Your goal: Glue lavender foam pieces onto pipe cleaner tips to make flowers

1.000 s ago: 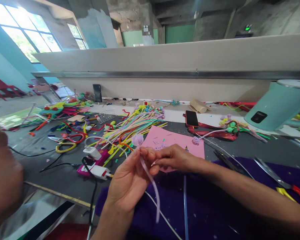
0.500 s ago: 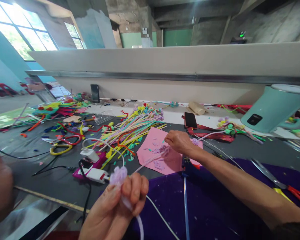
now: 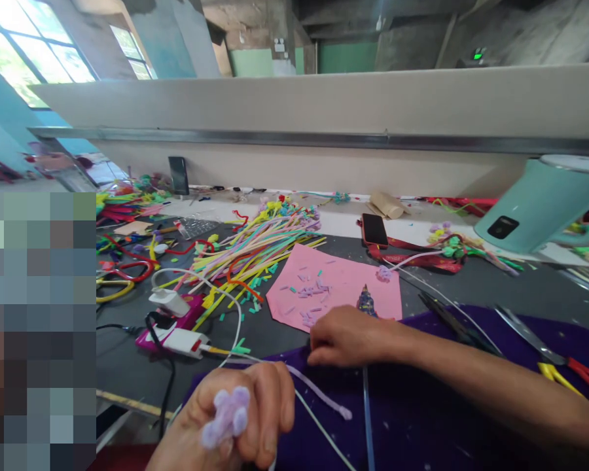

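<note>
My left hand (image 3: 245, 405) is closed round a small lilac fuzzy flower (image 3: 227, 415), its petals facing up at the bottom centre. A lilac stem (image 3: 314, 386) with a small knob at its end stretches to the right behind that hand. Over the near edge of the pink sheet (image 3: 285, 297), my right hand (image 3: 343, 337) has its fingers curled down; whatever is between the fingertips is hidden. Short lilac pieces (image 3: 314, 288) lie scattered on the sheet. The dark tip of a glue gun (image 3: 366, 301) points up just beyond my right hand.
Pliers (image 3: 456, 324) and scissors (image 3: 535, 337) lie at the right. A power strip (image 3: 171, 333) with cables sits at the left. Behind are a heap of coloured stems (image 3: 255, 248), a phone (image 3: 374, 230) and a teal kettle (image 3: 525, 209). A blurred block covers the lower left.
My left hand has turned, so the lilac flower now faces up. My right hand has come back nearer over the sheet's front edge, and the lilac stem now points right. The view has shifted slightly.
</note>
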Demonstrator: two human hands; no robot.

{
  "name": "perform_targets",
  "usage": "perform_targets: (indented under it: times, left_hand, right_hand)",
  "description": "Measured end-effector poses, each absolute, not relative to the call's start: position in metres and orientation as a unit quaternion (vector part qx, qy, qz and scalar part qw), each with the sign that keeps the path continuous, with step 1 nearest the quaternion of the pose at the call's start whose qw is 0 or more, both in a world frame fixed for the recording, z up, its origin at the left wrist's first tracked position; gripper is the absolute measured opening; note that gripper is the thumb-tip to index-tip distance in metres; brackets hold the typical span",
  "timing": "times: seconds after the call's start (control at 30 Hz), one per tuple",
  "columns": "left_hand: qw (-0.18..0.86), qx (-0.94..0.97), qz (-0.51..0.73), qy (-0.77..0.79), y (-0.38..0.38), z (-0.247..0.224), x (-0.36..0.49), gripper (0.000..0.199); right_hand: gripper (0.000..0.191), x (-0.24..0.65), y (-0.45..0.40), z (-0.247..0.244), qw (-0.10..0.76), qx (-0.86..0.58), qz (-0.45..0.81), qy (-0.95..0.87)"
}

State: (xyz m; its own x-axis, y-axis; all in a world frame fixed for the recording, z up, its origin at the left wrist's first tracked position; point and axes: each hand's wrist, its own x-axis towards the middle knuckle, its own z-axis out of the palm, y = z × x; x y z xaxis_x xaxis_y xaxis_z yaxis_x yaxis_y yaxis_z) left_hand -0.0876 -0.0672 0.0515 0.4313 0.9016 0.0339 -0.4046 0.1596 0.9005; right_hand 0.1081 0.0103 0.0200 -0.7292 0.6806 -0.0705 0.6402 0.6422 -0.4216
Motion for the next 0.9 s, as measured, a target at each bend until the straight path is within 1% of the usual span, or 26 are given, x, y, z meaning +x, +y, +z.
perform_targets:
  times: [0.07, 0.1, 0.13, 0.2, 0.27, 0.33, 0.4, 0.57, 0.67, 0.77, 0.9]
  left_hand:
    - [0.709, 0.458, 0.465, 0.268, -0.068, 0.051, -0.086, 0.023]
    - [0.708, 0.46, 0.464, 0.267, -0.068, 0.051, -0.085, 0.022]
    - [0.708, 0.462, 0.464, 0.265, -0.068, 0.051, -0.084, 0.021]
    - [0.713, 0.453, 0.463, 0.268, -0.067, 0.05, -0.083, 0.021]
    - [0.718, 0.445, 0.462, 0.27, -0.066, 0.05, -0.082, 0.022]
    - [0.72, 0.439, 0.463, 0.273, -0.066, 0.05, -0.081, 0.023]
    - [0.717, 0.432, 0.471, 0.278, -0.066, 0.049, -0.08, 0.024]
    - [0.715, 0.432, 0.476, 0.274, -0.068, 0.046, -0.078, 0.025]
    - [0.722, 0.424, 0.474, 0.271, -0.068, 0.045, -0.077, 0.022]
    - [0.73, 0.425, 0.468, 0.261, -0.067, 0.042, -0.078, 0.021]
    - [0.743, 0.421, 0.458, 0.248, -0.064, 0.037, -0.08, 0.021]
  right_hand:
    - [0.04, 0.103, -0.002, 0.016, -0.01, -0.353, 0.207, -0.913]
    - [0.043, 0.102, -0.006, 0.013, -0.035, -0.347, 0.203, -0.915]
    - [0.043, 0.101, -0.008, 0.009, -0.054, -0.342, 0.201, -0.916]
    - [0.037, 0.098, -0.009, 0.002, -0.071, -0.335, 0.194, -0.919]
    - [0.027, 0.095, -0.01, -0.003, -0.079, -0.337, 0.18, -0.921]
    - [0.022, 0.093, -0.011, -0.004, -0.083, -0.347, 0.163, -0.92]
    - [0.023, 0.094, -0.012, 0.001, -0.08, -0.359, 0.139, -0.92]
    - [0.023, 0.115, 0.008, 0.026, -0.041, -0.366, 0.064, -0.927]
    - [0.025, 0.128, 0.03, 0.029, -0.069, -0.354, 0.078, -0.929]
    - [0.021, 0.127, 0.048, 0.017, -0.093, -0.332, 0.099, -0.933]
    - [0.023, 0.112, 0.064, 0.0, -0.104, -0.316, 0.109, -0.937]
